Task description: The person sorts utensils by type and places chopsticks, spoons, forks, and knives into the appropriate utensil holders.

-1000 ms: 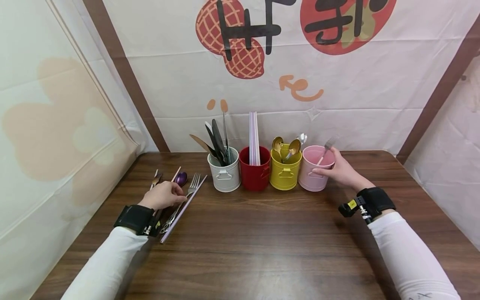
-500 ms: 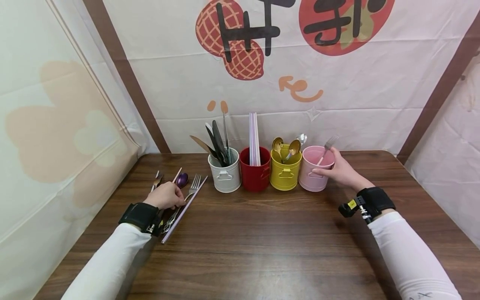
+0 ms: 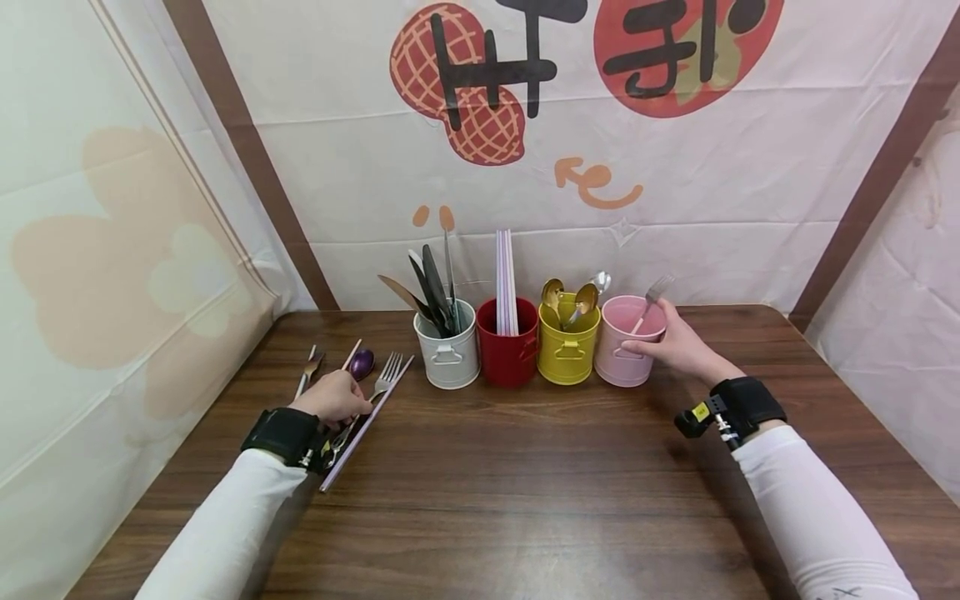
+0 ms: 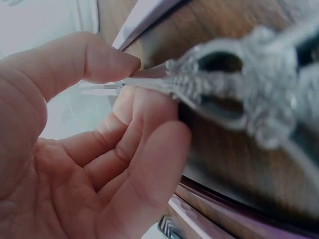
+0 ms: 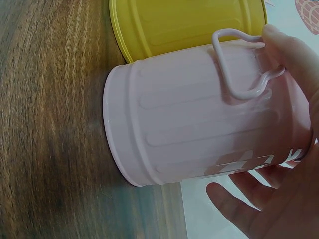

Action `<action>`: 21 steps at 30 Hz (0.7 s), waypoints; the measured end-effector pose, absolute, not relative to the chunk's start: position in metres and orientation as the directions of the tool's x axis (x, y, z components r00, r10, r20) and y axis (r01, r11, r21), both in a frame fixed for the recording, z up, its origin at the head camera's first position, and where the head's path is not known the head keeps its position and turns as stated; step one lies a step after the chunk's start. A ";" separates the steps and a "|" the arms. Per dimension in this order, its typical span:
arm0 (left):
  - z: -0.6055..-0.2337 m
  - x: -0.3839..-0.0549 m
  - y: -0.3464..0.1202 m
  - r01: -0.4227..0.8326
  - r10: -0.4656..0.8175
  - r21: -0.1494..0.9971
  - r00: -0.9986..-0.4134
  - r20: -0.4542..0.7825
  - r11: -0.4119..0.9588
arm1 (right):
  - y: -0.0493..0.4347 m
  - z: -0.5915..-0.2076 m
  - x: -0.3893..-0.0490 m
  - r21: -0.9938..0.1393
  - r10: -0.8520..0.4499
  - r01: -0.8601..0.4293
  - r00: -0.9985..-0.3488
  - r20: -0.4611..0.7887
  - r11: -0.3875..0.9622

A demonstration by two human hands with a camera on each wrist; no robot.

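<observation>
My left hand [image 3: 333, 397] is low over the cutlery at the table's left, thumb and fingers pinching the silver fork [image 3: 386, 373] by its stem. In the left wrist view, the fork's ornate openwork handle [image 4: 269, 92] extends away from the pinch. Along its right side lies a lilac chopstick [image 3: 366, 427]; a purple spoon [image 3: 362, 364] lies beyond the fingers. My right hand [image 3: 686, 348] grips the pink bucket [image 3: 621, 368] near its rim, thumb beside the wire handle [image 5: 224, 67], other fingers behind. Inside that bucket leans a small fork [image 3: 658, 289].
Left of the pink bucket stand a yellow bucket [image 3: 566, 360] with spoons, a red bucket [image 3: 507, 358] with chopsticks and a white bucket [image 3: 450, 367] with knives. More cutlery [image 3: 309, 367] lies left of my left hand. A printed cloth [image 3: 360, 183] hangs behind the table.
My left hand has shifted slightly right, its fingers coming in at the fork's stem. My right hand has stayed on the pink bucket. The head view has tilted up a little.
</observation>
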State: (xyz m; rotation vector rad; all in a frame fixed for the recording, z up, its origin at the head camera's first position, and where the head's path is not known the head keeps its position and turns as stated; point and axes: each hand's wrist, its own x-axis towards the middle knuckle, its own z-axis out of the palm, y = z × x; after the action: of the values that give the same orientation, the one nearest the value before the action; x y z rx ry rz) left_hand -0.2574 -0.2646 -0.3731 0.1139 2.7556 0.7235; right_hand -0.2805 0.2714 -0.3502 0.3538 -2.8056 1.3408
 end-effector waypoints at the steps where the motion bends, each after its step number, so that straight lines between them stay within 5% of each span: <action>1: -0.373 -0.257 -0.265 0.002 0.150 0.499 -0.954 -0.258 0.867 | 0.272 -0.351 -0.281 -0.766 -0.197 -0.205 -0.975 0.104 0.610; 21: -0.350 -0.255 -0.273 0.020 0.227 0.694 -0.951 -0.208 0.720 | 0.274 -0.351 -0.282 -0.770 -0.192 -0.185 -0.978 0.083 0.611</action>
State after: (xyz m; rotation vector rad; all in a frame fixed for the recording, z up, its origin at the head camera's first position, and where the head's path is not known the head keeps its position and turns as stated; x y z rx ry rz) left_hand -0.2550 -0.2730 -0.3502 0.1948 2.6472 1.0635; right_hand -0.2820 0.2745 -0.3507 0.3302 -2.8265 1.3494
